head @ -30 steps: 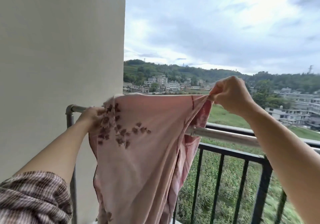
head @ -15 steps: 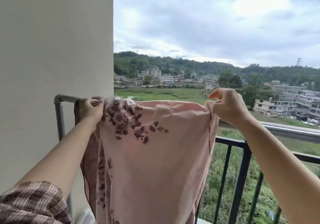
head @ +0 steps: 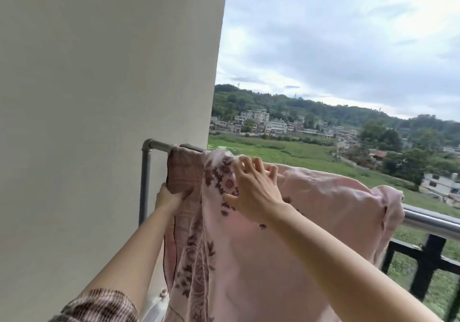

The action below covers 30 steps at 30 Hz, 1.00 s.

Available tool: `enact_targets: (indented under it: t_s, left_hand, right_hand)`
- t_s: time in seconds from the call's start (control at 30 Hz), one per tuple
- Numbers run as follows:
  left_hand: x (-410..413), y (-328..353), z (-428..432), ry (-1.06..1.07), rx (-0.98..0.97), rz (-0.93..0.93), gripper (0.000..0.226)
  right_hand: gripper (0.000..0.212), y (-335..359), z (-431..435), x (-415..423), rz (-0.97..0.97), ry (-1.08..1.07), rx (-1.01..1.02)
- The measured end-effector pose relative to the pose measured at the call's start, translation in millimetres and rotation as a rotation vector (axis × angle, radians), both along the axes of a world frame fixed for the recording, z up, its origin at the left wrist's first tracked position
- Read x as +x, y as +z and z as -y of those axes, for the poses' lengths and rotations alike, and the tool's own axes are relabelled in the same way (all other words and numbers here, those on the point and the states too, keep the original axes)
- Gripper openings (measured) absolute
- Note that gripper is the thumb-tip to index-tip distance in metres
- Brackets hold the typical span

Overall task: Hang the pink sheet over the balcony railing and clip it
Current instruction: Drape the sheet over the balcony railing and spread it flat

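The pink sheet (head: 311,222), printed with dark red flowers, lies draped over the metal railing (head: 428,221) and hangs down on my side. Its right corner sags over the rail at the right. My left hand (head: 169,197) grips a folded checked edge of the sheet just below the rail, near the left post. My right hand (head: 254,189) rests flat on the flowered part near the top, fingers spread, holding nothing. No clip is in sight.
A plain white wall (head: 99,97) fills the left, right beside the grey rail post (head: 145,179). Black balcony bars (head: 423,267) stand lower right under the steel rail. Fields, houses and hills lie beyond.
The sheet now lies over the rail. My right hand let go of the right corner and moved left onto the flowered part. My left hand dropped below the rail, gripping the left edge.
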<state>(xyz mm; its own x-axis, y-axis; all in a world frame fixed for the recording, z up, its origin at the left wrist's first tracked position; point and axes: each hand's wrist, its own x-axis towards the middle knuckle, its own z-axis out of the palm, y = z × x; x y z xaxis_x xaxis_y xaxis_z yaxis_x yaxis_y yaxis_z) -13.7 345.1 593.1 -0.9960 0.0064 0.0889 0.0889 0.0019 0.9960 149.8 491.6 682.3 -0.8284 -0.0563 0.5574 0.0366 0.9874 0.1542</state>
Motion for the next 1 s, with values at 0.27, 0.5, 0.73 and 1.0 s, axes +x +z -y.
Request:
enact_targets:
  t_s: [0.27,0.5,0.73,1.0]
  left_hand:
    - [-37.3,-21.3,9.9,-0.193,-0.126,-0.044,0.035]
    - [-80.9,-5.6,62.2,0.118,-0.278,-0.248,0.026]
    - [-114.0,32.9,117.8,-0.084,-0.382,-0.214,0.023]
    - [-95.0,41.1,65.6,-0.568,0.267,-0.052,0.020]
  right_hand:
    - [0.093,-19.3,32.2,-52.5,-0.128,-0.204,-0.175]
    - [0.045,-11.3,25.7,-47.7,-0.179,-0.326,0.113]
    - [0.031,17.8,-11.2,-11.0,-0.238,-0.523,-0.045]
    - [0.041,9.5,30.3,-48.2,-0.221,-0.379,-0.150]
